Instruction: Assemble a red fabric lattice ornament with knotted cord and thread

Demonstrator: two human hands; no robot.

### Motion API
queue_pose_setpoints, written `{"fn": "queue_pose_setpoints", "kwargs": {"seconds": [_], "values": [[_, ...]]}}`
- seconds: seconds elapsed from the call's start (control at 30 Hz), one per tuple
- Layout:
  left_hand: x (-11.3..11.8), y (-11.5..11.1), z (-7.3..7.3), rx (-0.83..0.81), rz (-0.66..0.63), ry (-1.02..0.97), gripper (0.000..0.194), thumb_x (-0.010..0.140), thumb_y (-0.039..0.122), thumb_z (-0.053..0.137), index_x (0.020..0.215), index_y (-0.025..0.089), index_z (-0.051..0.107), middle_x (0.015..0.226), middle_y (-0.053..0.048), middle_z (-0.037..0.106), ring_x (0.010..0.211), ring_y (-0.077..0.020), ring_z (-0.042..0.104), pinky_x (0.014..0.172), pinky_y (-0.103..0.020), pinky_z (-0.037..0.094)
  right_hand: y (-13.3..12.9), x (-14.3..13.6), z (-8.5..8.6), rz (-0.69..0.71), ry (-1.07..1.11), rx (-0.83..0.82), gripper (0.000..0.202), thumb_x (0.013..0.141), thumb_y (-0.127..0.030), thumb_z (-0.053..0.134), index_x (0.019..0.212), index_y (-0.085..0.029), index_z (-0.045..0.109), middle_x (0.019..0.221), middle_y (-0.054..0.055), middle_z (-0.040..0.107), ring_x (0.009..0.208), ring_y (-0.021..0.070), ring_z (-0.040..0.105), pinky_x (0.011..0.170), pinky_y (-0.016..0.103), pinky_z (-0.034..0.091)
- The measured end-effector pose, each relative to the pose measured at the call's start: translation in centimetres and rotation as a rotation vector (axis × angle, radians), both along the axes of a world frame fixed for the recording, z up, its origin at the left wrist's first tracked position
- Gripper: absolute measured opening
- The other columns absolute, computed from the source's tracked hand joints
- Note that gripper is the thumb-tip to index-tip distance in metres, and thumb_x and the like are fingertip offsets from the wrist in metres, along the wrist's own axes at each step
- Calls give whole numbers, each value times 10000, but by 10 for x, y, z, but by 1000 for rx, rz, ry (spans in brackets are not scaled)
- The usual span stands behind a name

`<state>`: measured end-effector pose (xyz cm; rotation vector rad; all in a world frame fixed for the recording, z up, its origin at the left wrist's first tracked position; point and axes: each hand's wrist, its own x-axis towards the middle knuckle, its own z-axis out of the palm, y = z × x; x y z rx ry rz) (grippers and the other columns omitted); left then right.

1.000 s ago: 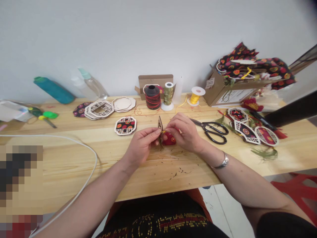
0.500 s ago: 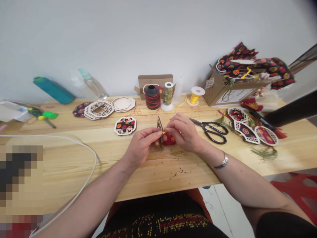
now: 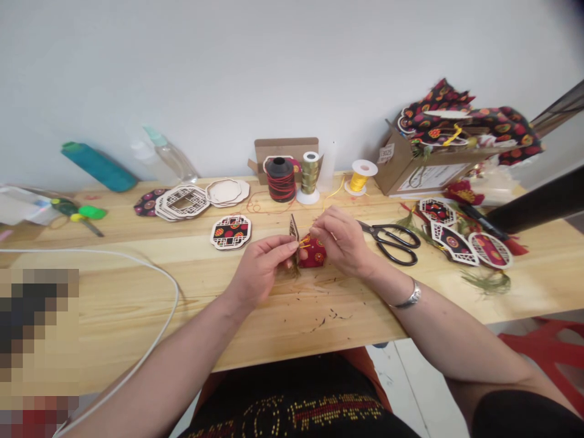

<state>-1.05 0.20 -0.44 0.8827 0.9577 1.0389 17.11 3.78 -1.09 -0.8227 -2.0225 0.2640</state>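
Note:
My left hand (image 3: 264, 264) pinches a thin lattice ornament (image 3: 294, 227), held edge-on, with yellow cord (image 3: 305, 243) at its edge and an olive tassel hanging below the fingers. Just right of it, my right hand (image 3: 340, 239) is closed, its thumb and fingertips pressed together; what they hold is too small to make out. A red patterned fabric piece (image 3: 312, 252) shows between the two hands. Black-handled scissors (image 3: 396, 241) lie right of my right hand. To the left rests a lattice-framed ornament (image 3: 230, 232) with dark floral fabric.
Spools of red-black cord (image 3: 281, 180), gold ribbon (image 3: 310, 173) and yellow cord (image 3: 362, 177) stand at the back. A full cardboard box (image 3: 401, 161) sits back right, near finished ornaments (image 3: 456, 243). A white cable (image 3: 171, 286) crosses the left side; lattice frames (image 3: 185, 202) lie back left.
My right hand has shifted slightly up and right, away from my left hand. More of the red fabric and yellow cord shows between them. My left hand has barely moved.

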Motion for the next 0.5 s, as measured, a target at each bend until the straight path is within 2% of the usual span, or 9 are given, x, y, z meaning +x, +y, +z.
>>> {"fn": "queue_pose_setpoints", "kwargs": {"seconds": [0.13, 0.27, 0.5], "values": [[1, 1, -2, -10, 28, -21, 158, 673, 275, 766, 752, 139, 754, 677, -68, 720, 557, -93, 492, 555, -229, 362, 0, 2, 2, -67, 73, -143, 275, 953, -237, 469, 712, -187, 593, 683, 20, 566, 703, 150, 523, 677, 293, 428], [2, 5, -2, -10, 80, -38, 166, 663, 272, 774, 750, 132, 756, 685, -68, 714, 591, -99, 516, 566, -222, 379, 2, 1, 2, -50, 167, -287, 225, 933, -233, 518, 797, -177, 688, 729, 25, 655, 714, 138, 588, 698, 280, 462], [7, 7, 19, 5, 108, -11, 164, 673, 283, 768, 727, 129, 753, 697, -52, 699, 573, -83, 487, 560, -221, 380, -3, -4, 3, 13, 338, -499, 125, 836, -243, 657, 897, -197, 757, 809, 33, 719, 743, 144, 639, 715, 294, 508]]}}
